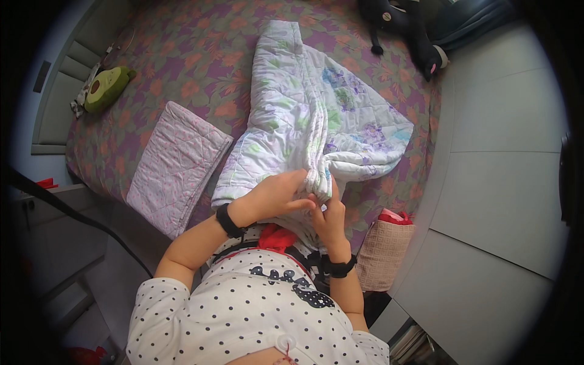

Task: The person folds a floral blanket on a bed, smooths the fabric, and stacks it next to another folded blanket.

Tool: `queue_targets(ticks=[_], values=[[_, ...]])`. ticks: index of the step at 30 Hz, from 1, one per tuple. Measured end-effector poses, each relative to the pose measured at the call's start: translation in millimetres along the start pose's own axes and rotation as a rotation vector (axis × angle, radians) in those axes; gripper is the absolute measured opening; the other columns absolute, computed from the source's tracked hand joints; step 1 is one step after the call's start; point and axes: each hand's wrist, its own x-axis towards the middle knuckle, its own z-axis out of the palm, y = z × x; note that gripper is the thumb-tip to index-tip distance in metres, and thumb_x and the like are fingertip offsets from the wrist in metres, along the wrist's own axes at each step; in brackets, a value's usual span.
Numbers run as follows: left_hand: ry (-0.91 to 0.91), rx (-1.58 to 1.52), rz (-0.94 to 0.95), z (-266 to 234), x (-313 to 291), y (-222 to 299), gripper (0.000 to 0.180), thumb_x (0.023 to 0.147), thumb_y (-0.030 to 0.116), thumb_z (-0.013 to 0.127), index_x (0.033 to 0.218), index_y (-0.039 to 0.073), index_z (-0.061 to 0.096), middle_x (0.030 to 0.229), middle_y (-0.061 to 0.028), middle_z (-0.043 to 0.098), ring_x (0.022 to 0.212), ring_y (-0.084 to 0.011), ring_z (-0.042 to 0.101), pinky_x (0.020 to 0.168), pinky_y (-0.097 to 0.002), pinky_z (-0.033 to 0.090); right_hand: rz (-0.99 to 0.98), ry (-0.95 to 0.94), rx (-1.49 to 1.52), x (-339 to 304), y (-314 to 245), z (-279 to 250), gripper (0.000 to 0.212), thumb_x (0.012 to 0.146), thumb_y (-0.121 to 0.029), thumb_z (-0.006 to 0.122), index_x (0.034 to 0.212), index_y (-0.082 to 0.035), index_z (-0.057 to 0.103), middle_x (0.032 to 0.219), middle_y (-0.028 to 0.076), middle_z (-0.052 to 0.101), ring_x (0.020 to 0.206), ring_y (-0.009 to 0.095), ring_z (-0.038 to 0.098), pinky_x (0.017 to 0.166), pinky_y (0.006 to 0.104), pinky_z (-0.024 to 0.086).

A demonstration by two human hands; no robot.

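Note:
A white quilt with green, purple and blue floral print lies partly folded on the bed in front of me. Its left part runs long and flat, while the right part spreads out in a rough triangle. Gathered layers of its edge come together at the end nearest my body. There my left hand grips the bunched layers from the left. My right hand pinches the same edge from the right, fingertips close to the left ones. Some fingertips are hidden in the cloth. Both wrists wear black bands.
A folded pink-patterned quilt lies to the left on the flowered bedsheet. An avocado-shaped cushion sits far left, a black plush toy far right. Right of me are a folded beige cloth and pale cabinets.

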Motion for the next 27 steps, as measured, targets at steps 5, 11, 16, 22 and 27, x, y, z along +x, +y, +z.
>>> queue_targets(ticks=[5, 11, 16, 22, 27], values=[[0.029, 0.081, -0.024, 8, 0, 0, 0.045, 0.071, 0.035, 0.063, 0.091, 0.001, 0.04, 0.082, -0.02, 0.052, 0.077, -0.0375, 0.052, 0.063, -0.041, 0.043, -0.063, -0.04, -0.009, 4, 6, -6, 0.044, 0.082, -0.01, 0.051, 0.121, 0.003, 0.036, 0.093, 0.017, 0.06, 0.083, 0.021, 0.06, 0.069, 0.0273, 0.045], [0.099, 0.026, -0.005, 15, -2, -10, 0.04, 0.071, 0.023, 0.062, 0.095, 0.0, 0.04, 0.082, -0.0207, 0.053, 0.078, -0.0379, 0.052, 0.063, -0.0411, 0.043, -0.006, -0.081, 0.208, 8, 2, -10, 0.039, 0.084, -0.012, 0.047, 0.121, 0.0, 0.038, 0.089, 0.022, 0.058, 0.079, 0.025, 0.059, 0.07, 0.0297, 0.044], [0.116, -0.107, 0.04, 14, -6, -20, 0.04, 0.075, 0.011, 0.056, 0.106, -0.001, 0.035, 0.077, -0.0214, 0.056, 0.07, -0.0361, 0.056, 0.059, -0.0371, 0.044, 0.115, -0.07, 0.225, 7, -6, -8, 0.038, 0.088, -0.014, 0.044, 0.121, 0.002, 0.037, 0.102, 0.011, 0.055, 0.089, 0.012, 0.048, 0.08, 0.0234, 0.037], [0.189, -0.189, -0.095, 17, -11, -23, 0.036, 0.076, 0.008, 0.053, 0.106, 0.0, 0.036, 0.078, -0.0216, 0.055, 0.071, -0.0351, 0.056, 0.059, -0.0364, 0.044, 0.093, 0.078, 0.082, 9, -10, 2, 0.037, 0.085, -0.013, 0.045, 0.12, -0.002, 0.038, 0.078, 0.022, 0.057, 0.07, 0.035, 0.058, 0.061, 0.0349, 0.044], [0.229, -0.15, 0.035, 15, -11, -23, 0.035, 0.076, 0.009, 0.054, 0.105, 0.001, 0.037, 0.08, -0.0202, 0.054, 0.072, -0.0338, 0.056, 0.059, -0.0361, 0.043, 0.089, 0.034, 0.046, 11, -16, 7, 0.038, 0.086, -0.017, 0.043, 0.12, -0.002, 0.037, 0.072, 0.022, 0.057, 0.064, 0.035, 0.057, 0.056, 0.038, 0.042]])
